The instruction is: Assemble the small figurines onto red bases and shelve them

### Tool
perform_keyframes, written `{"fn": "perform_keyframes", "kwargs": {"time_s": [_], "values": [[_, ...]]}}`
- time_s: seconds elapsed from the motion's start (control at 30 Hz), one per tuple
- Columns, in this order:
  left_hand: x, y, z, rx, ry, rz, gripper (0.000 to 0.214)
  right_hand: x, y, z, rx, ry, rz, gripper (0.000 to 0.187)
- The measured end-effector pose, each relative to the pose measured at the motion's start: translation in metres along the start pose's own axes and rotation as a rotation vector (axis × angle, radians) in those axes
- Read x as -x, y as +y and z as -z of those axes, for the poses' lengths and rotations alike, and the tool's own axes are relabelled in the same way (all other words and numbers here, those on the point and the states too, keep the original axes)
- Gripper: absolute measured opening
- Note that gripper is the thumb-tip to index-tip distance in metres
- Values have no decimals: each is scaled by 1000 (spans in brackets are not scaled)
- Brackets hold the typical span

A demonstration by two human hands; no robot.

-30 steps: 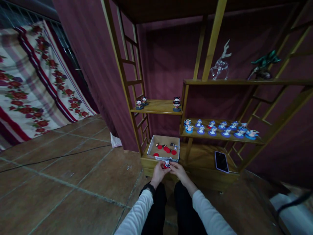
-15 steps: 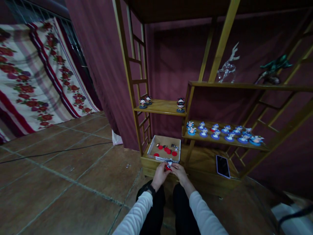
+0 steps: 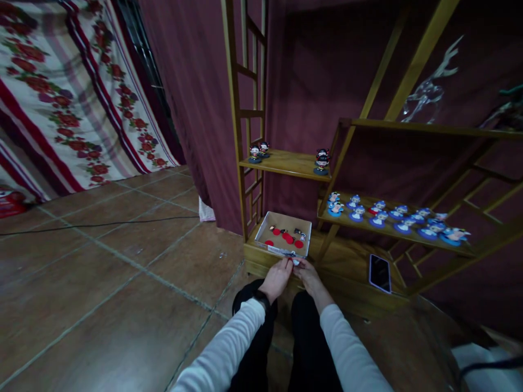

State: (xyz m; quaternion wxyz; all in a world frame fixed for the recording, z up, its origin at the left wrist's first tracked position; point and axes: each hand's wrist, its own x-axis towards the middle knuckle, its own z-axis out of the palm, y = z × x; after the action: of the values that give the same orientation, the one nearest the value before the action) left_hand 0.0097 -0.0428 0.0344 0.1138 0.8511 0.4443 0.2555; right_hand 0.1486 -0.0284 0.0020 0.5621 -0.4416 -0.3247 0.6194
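My left hand (image 3: 277,279) and my right hand (image 3: 309,276) meet in front of a shallow cardboard box (image 3: 267,246), fingers pinched together on a small red and white figurine (image 3: 292,262) that is mostly hidden between them. The box sits on the bottom board of a wooden shelf unit (image 3: 286,164) and holds several red discs (image 3: 288,238) and small dark parts. Three black and red figurines (image 3: 322,161) stand on the shelf above the box. A row of several blue-based figurines (image 3: 379,219) fills the shelf to the right.
A phone (image 3: 379,272) lies face up on the bottom board right of the box. A glass deer (image 3: 429,87) stands on the upper right shelf. Maroon curtain hangs behind the shelves, a floral cloth (image 3: 61,92) at left. A black cable (image 3: 102,224) crosses the tiled floor.
The camera view has shifted left and nearer the floor. Both hands stay together on the small figurine, now closer to the box's front edge.
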Motion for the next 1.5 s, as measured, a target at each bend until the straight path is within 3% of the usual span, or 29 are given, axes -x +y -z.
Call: {"fn": "perform_keyframes", "kwargs": {"time_s": [0.23,0.57,0.8,1.07,1.33,1.5], "values": [[1,-5,0,-175,-11,-97,32,-2,1,2,0,8,-17,38],[1,-6,1,-101,-5,-85,33,-5,4,3,-28,27,-20,37],[-5,-12,4,356,66,143,28,0,-2,-1,-9,-5,-15,36],[-18,-34,-11,796,147,388,31,5,-13,-9,-44,-37,-83,36],[-21,-38,-7,1100,23,443,37,2,-7,-9,-5,-6,-62,35],[-23,-43,-15,1177,93,441,42,-5,2,-11,10,34,-74,34]]}}
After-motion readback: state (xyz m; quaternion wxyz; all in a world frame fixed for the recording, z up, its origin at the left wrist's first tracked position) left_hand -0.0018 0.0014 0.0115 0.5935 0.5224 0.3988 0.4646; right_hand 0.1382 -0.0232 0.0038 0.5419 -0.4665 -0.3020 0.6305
